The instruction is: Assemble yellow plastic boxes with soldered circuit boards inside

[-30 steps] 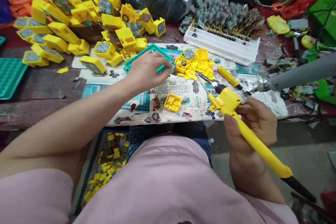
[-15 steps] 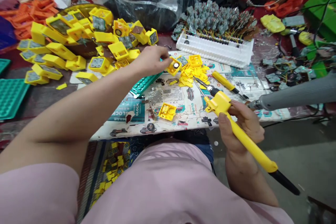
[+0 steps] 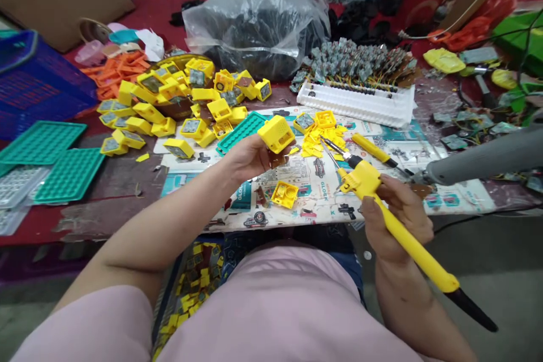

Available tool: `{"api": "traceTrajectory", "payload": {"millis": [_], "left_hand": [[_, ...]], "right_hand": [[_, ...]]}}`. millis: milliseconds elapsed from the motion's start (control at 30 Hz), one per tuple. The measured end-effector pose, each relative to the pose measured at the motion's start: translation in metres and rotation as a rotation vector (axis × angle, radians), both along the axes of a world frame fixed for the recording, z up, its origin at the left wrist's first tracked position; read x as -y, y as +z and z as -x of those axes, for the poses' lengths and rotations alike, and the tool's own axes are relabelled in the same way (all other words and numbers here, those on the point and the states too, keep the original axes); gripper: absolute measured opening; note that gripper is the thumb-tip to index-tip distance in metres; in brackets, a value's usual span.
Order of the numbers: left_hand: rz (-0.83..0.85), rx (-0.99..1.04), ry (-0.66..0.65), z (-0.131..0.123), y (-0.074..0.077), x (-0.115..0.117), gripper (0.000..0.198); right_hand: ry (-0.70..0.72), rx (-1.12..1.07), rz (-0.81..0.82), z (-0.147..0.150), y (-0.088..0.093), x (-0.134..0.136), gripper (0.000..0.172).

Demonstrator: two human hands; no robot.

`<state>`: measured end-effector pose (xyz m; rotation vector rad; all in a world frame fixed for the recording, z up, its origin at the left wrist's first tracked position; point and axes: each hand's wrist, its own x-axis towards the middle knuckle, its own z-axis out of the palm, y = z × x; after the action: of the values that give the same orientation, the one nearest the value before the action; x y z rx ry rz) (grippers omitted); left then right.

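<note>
My left hand (image 3: 249,155) is closed on a small yellow plastic box (image 3: 276,133), lifted a little above the printed paper sheet (image 3: 314,178). My right hand (image 3: 399,212) grips a yellow soldering iron (image 3: 394,220) by its handle, tip pointing up-left toward the yellow parts. Just below the held box, an open yellow box (image 3: 284,194) lies on the paper. A heap of small yellow pieces (image 3: 318,138) and a teal tray (image 3: 241,132) sit just beyond my left hand.
A heap of yellow boxes (image 3: 169,102) covers the left of the table. A white rack with circuit boards (image 3: 356,99) stands at the back. Teal trays (image 3: 55,158), a blue crate (image 3: 34,79), a plastic bag (image 3: 263,22) and a grey tube (image 3: 487,155) surround the work area.
My left hand went from the teal tray to the yellow pieces, picked up a yellow box and drew it back toward me. My right hand kept holding the soldering iron.
</note>
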<state>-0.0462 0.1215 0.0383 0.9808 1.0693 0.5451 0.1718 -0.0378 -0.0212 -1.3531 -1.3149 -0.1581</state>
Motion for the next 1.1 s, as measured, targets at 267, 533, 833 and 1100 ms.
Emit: {"api": "traceTrajectory", "payload": {"millis": [267,533,833,1100], "left_hand": [[-0.128,-0.138,-0.051,-0.007,-0.020,-0.001,0.020],[-1.069,-0.848,-0.606,-0.020,-0.029,0.004,0.026],[-1.030,-0.846,-0.539,-0.021,-0.023,0.007,0.025],[-1.087,-0.926,-0.538,-0.021,-0.028,0.010,0.028]], "right_hand": [[0.015,-0.048,-0.030,-0.005,0.002,0.002,0.036],[0.040,-0.035,-0.099,-0.014,0.013,0.001,0.032],[0.200,0.214,0.076,-0.014,0.016,-0.001,0.034],[0.284,0.376,0.065,-0.003,0.035,-0.014,0.018]]}}
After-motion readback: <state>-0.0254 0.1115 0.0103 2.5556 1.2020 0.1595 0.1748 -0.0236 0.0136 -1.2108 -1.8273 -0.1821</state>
